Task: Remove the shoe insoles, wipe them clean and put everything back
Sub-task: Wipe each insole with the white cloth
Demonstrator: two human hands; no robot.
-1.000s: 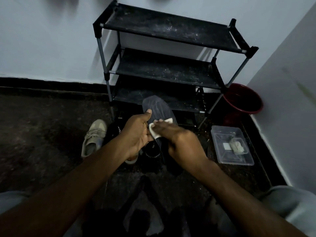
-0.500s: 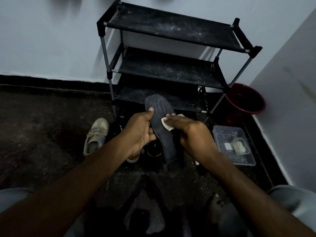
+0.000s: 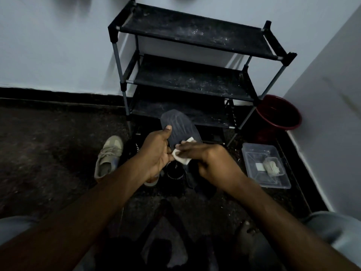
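Insole [image 3: 178,126] (just one) gripped in left hand [image 3: 156,153], right hand [image 3: 213,163] pinching one white wipe [image 3: 180,158] against it.

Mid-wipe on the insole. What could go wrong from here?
1. The left hand holds the insole by one edge, thumb on top; its grip may slip under wiping pressure, dropping the insole onto the gritty floor.
2. The wipe under the right hand is small and bunched; it may smear the streaks at the toe end rather than lift them.
3. Light is dim, so leftover dirt is easily missed.
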